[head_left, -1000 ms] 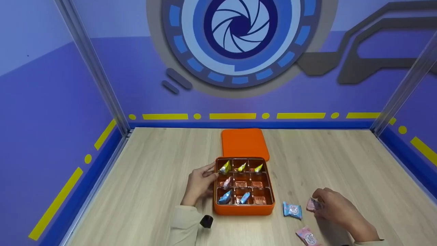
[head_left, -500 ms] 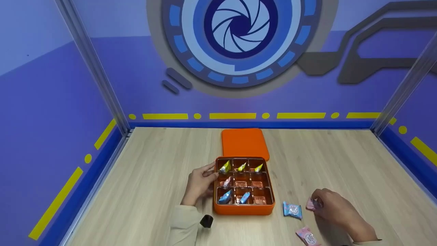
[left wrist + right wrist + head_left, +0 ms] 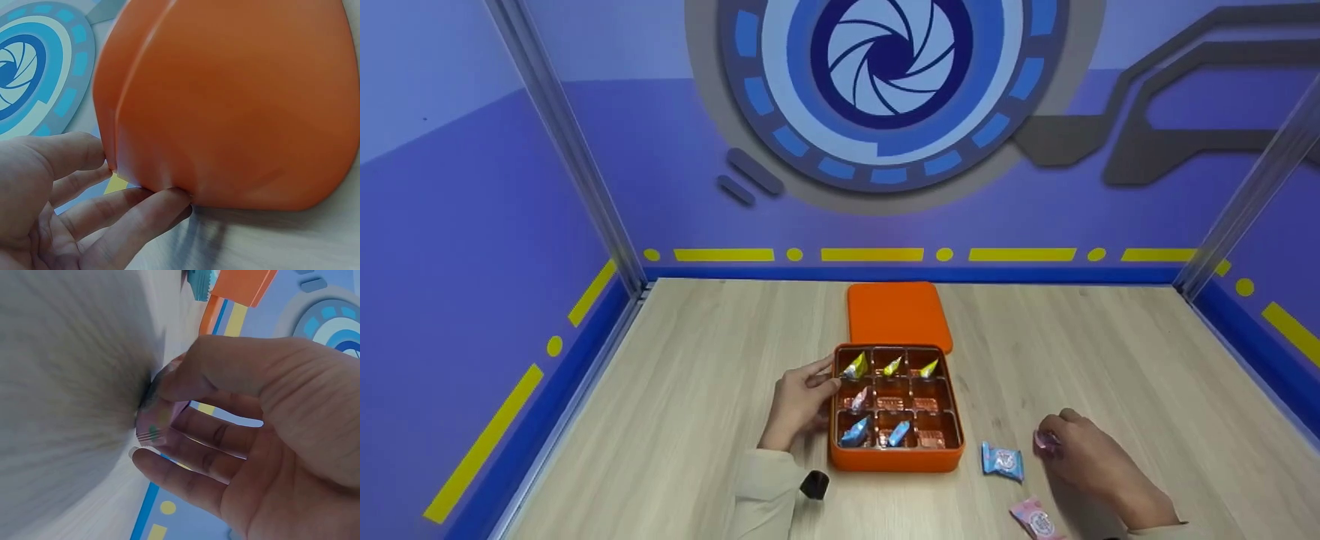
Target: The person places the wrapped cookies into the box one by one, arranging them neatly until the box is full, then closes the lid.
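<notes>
An orange box (image 3: 895, 460) stands on the table, its divided tray holding yellow, pink and blue wrapped candies in several of its compartments. My left hand (image 3: 799, 405) holds the box by its left side. The left wrist view shows the thumb at the rim and the other fingertips against the box wall (image 3: 225, 112). To the right of the box, my right hand (image 3: 1091, 457) pinches a pink wrapped candy (image 3: 154, 419) between thumb and fingers, close to the tabletop; part of the candy is hidden by the thumb.
A blue wrapped candy (image 3: 1003, 461) lies between the box and my right hand. Nearer the front is another pink candy (image 3: 1037, 519). The orange lid (image 3: 896, 313) lies directly behind the box. Purple-blue panels (image 3: 885, 232) wall the table at the back and sides.
My right hand has shifted slightly, and the pink candy has turned a little in its fingers. The left hand and the box have stayed in place.
</notes>
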Tool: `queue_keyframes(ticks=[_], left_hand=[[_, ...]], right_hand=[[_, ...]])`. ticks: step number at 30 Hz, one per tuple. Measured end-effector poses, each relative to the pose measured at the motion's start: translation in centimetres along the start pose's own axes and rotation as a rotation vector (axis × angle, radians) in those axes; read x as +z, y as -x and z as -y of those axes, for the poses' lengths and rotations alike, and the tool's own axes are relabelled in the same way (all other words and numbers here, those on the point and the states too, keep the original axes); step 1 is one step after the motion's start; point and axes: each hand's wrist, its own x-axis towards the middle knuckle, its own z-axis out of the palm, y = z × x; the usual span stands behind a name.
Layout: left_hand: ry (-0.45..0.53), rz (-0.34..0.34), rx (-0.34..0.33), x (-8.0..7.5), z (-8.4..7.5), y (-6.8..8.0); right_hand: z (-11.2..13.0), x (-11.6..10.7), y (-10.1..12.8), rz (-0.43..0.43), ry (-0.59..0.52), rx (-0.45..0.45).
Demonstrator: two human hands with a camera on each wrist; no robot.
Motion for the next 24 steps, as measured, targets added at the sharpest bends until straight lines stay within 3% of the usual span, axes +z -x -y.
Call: queue_keyframes(ticks=[12,24], left_hand=[[0.009,0.015,-0.010,-0.1,0.0,-0.1],[0.026,0.013,-0.014,-0.1,-0.2,0.0]], right_hand=[[-0.1,-0.2,-0.6,-0.033,-0.012,-0.009],[0.4,-1.1,-1.6,0.017,-0.078,0.079]])
